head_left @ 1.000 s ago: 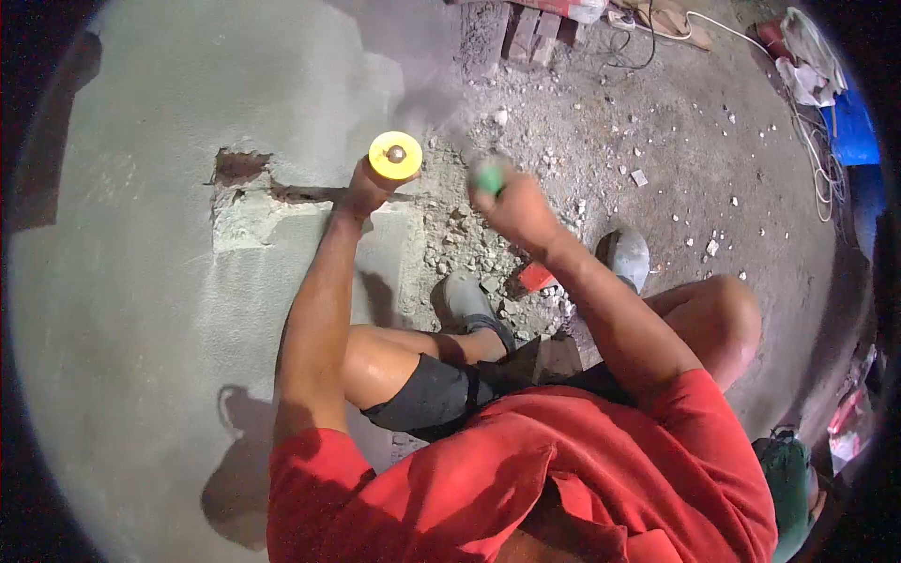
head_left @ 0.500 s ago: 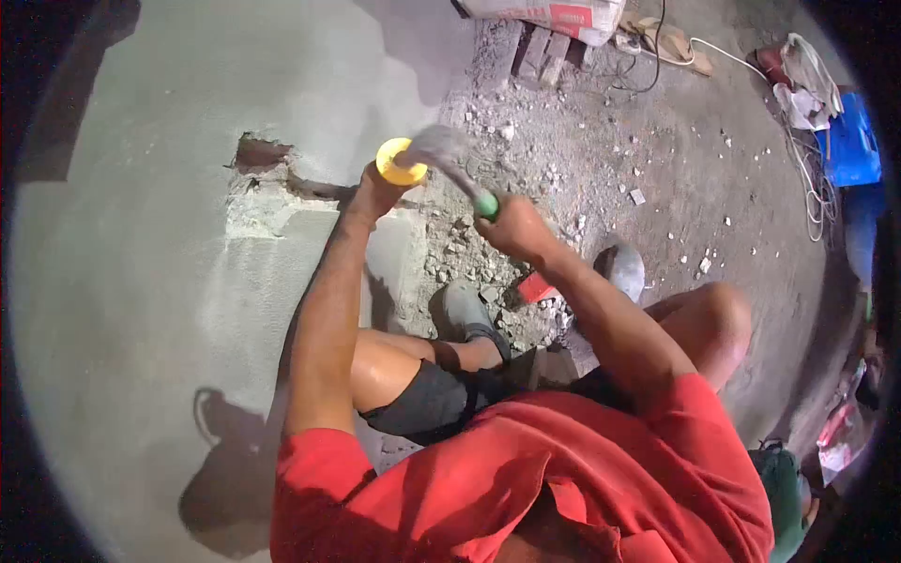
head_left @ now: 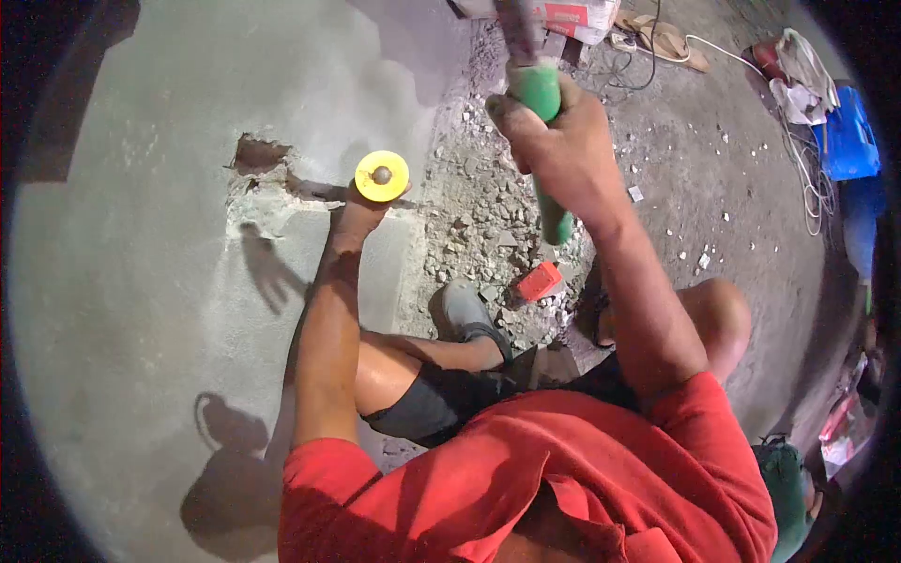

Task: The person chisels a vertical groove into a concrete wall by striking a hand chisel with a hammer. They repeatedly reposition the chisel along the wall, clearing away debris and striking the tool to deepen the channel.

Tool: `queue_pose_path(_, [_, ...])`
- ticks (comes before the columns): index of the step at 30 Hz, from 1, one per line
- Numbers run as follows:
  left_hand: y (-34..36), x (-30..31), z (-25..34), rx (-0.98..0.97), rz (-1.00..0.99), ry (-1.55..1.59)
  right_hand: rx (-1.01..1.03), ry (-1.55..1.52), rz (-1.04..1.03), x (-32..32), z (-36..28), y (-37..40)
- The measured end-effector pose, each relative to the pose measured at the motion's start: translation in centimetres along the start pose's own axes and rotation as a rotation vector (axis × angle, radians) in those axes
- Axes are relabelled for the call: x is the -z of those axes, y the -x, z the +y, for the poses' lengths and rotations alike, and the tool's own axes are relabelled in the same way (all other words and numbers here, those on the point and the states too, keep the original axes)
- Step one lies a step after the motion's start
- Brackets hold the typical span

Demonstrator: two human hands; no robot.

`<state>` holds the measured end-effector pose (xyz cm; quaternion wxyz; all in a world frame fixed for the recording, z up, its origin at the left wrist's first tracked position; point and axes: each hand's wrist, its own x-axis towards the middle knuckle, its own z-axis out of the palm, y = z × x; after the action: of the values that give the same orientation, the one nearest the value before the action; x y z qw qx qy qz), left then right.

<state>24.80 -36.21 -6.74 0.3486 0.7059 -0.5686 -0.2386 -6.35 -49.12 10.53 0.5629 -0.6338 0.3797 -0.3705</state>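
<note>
Head view: the left hand is closing its grip on a yellow-guarded steel chisel, which is sitting in a partly chipped groove in the grey plaster wall. The right hand is gripping a green-handled hammer overhead.

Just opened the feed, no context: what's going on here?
A person in a red shirt crouches at a grey wall. The left hand holds a chisel with a yellow guard against a broken groove in the wall. The right hand grips a green-handled hammer, held high above it. Rubble lies on the floor below.
</note>
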Motion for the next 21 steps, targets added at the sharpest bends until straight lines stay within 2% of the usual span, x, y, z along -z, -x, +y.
queue_pose_path(1, [-0.1,-0.1,-0.4,-0.018,0.002,0.043,0.040,0.057,0.103,-1.3,0.1,0.7])
queue_pose_path(2, [-0.2,0.1,-0.8,-0.112,-0.008,0.025,-0.027,-0.050,0.098,-3.7,3.4,1.5])
queue_pose_path(3, [-0.3,0.2,-1.1,-0.207,-0.016,0.009,0.079,0.052,0.065,-5.8,7.4,2.9])
queue_pose_path(4, [-0.4,0.4,-1.5,-0.301,-0.022,-0.007,-0.014,0.183,-0.180,-6.9,11.8,3.8])
queue_pose_path(5, [-0.6,0.1,-0.4,0.069,0.032,0.407,-0.124,0.476,-0.459,-7.1,14.4,3.8])
queue_pose_path(6, [-0.6,0.3,-1.3,0.102,0.025,0.368,-0.125,0.475,-0.457,-6.7,14.2,3.9])
queue_pose_path(8, [-0.6,0.6,-3.1,0.167,0.008,0.290,0.000,0.522,-0.396,-5.3,12.4,2.4])
queue_pose_path(9, [0.7,0.5,-3.6,0.065,-0.090,0.025,-0.051,0.408,-0.410,-4.5,10.5,1.4])
queue_pose_path(11, [-0.2,0.0,-1.6,-0.122,0.000,0.115,0.014,0.254,-0.212,-2.9,5.1,-0.2])
queue_pose_path(12, [0.0,0.0,-0.5,-0.114,0.006,0.120,0.097,0.210,-0.113,-1.8,2.3,-1.0])
queue_pose_path(13, [-0.1,0.1,0.4,-0.004,0.005,0.058,0.183,0.162,-0.010,-0.9,-0.1,-1.9])
queue_pose_path(14, [0.0,0.2,0.6,0.110,-0.003,-0.004,0.177,0.162,-0.013,-0.8,-2.2,-1.7])
queue_pose_path(15, [0.0,0.2,-1.7,-0.095,-0.001,-0.153,0.137,0.013,0.075,-1.2,-4.2,-1.1])
queue_pose_path(16, [-0.3,0.4,-2.0,-0.092,-0.001,-0.157,0.100,-0.139,0.165,-1.8,-5.1,-0.8])
queue_pose_path(17, [-0.1,0.5,-2.1,-0.106,-0.026,-0.138,0.250,-0.018,0.219,-4.3,0.7,-0.7])
queue_pose_path(18, [0.0,0.5,-1.8,-0.127,-0.046,-0.119,0.155,0.225,0.137,-6.9,7.0,1.0])
queue_pose_path(19, [-0.2,0.3,-1.7,-0.138,-0.040,-0.120,0.043,0.363,-0.166,-7.7,12.8,1.9])
queue_pose_path(20, [0.3,-0.1,-1.9,-0.113,0.011,-0.128,-0.085,0.521,-0.433,-7.0,15.2,2.6])
queue_pose_path(21, [0.3,-0.2,-2.2,-0.097,0.053,-0.140,-0.098,0.538,-0.373,-6.3,15.4,3.1])
